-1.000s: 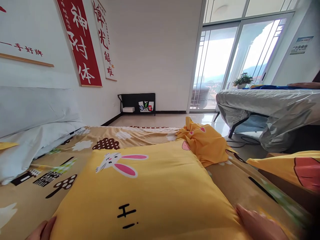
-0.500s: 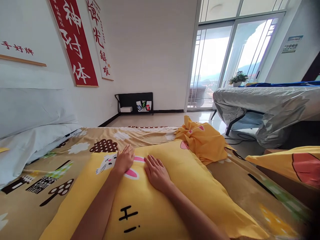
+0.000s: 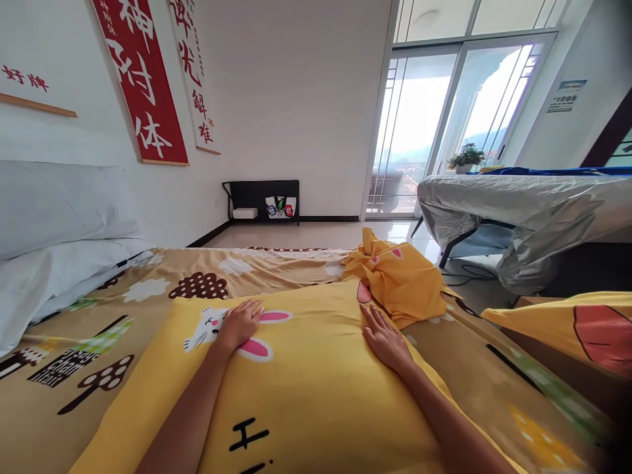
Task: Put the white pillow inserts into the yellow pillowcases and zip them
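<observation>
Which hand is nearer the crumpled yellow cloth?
Right. The right hand lies on the yellow pillow just beside the crumpled cloth; the left hand lies farther away, over the rabbit print.

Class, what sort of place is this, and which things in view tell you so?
Probably a bedroom, perhaps in a home. A patterned sheet is spread out, a yellow pillow lies on it, and white bedding sits beside the wall on the left.

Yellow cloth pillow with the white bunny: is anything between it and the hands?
Nothing visible: the left hand and right hand both rest on the pillow. The crumpled yellow fabric lies just past the right hand.
</observation>
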`<state>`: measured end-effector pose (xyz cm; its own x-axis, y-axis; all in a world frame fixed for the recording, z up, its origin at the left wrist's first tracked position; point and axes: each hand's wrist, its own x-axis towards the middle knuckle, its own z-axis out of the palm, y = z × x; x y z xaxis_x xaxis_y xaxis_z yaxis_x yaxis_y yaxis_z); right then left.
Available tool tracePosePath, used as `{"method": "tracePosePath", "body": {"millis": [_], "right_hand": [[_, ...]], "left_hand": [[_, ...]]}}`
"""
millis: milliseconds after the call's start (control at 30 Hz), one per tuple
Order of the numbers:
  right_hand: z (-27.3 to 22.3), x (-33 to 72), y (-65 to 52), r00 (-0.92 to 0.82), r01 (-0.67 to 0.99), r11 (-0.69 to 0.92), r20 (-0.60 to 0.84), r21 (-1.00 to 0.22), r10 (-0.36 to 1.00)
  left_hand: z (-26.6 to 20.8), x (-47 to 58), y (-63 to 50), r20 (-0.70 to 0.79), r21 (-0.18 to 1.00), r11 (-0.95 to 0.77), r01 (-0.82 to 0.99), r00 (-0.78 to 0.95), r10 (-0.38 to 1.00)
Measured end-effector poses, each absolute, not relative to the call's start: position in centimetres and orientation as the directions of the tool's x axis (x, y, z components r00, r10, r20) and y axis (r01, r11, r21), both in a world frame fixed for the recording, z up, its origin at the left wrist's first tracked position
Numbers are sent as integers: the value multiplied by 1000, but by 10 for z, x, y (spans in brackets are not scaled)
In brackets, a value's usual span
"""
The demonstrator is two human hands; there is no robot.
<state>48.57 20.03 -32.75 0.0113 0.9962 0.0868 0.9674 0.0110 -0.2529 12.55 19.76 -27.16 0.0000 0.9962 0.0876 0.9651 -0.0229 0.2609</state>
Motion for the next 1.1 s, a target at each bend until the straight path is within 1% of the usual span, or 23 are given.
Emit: {"method": "tracePosePath", "body": {"millis": [100, 200, 267, 300, 333, 400, 467, 500, 567, 633, 667, 767, 833, 867, 933, 1000, 1033, 1100], "right_hand": [[-338, 508, 193, 50, 942, -32, 45, -334, 998], [-358, 537, 174, 43, 913, -40, -1, -407, 999], [-381, 559, 155, 13, 907, -2, 21, -422, 1000], [-395, 570, 144, 2, 915, 20, 55, -403, 999], [-410, 581, 132, -2, 934, 40, 108, -356, 994], [-435, 601, 107, -11, 977, 60, 233, -203, 972], [-445, 614, 86, -51, 996, 72, 355, -47, 934], [-441, 617, 78, -71, 997, 70, 411, 16, 909], [-417, 612, 67, -94, 994, 48, 525, 101, 846], [-374, 590, 64, -98, 992, 26, 630, 123, 771], [-350, 571, 66, -123, 991, 53, 666, 124, 736], [-286, 489, 80, -174, 983, 171, 698, 74, 695], [-264, 424, 94, -273, 942, 335, 642, 27, 716], [-261, 392, 102, -333, 906, 424, 591, -16, 735], [-266, 339, 117, -412, 834, 532, 475, -148, 778], [-280, 309, 127, -444, 790, 555, 380, -261, 811], [-287, 304, 130, -460, 771, 567, 360, -292, 812], [-299, 311, 133, -497, 742, 592, 335, -314, 800]], "left_hand": [[-270, 126, 193, 103, 257, -21, 966, -6, 995], [-269, 126, 190, 125, 259, -27, 965, -6, 992], [-268, 127, 188, 137, 264, -39, 964, 3, 991], [-269, 127, 187, 141, 267, -45, 963, 7, 990], [-269, 126, 187, 145, 270, -50, 962, 11, 989], [-269, 126, 186, 152, 274, -55, 960, 13, 988], [-270, 126, 186, 157, 276, -57, 960, 13, 987], [-270, 126, 185, 160, 276, -57, 960, 13, 987], [-270, 125, 185, 163, 274, -56, 960, 11, 987], [-270, 125, 185, 162, 270, -54, 961, 10, 987], [-270, 124, 185, 159, 267, -54, 962, 11, 987], [-271, 123, 187, 156, 254, -61, 965, 21, 988], [-272, 121, 189, 158, 244, -66, 968, 27, 987], [-273, 120, 189, 160, 240, -68, 968, 30, 987], [-275, 117, 190, 161, 238, -67, 969, 28, 986], [-276, 115, 191, 159, 242, -65, 968, 26, 987], [-276, 114, 191, 157, 246, -66, 967, 27, 987], [-275, 113, 190, 151, 256, -68, 964, 30, 988]]}}
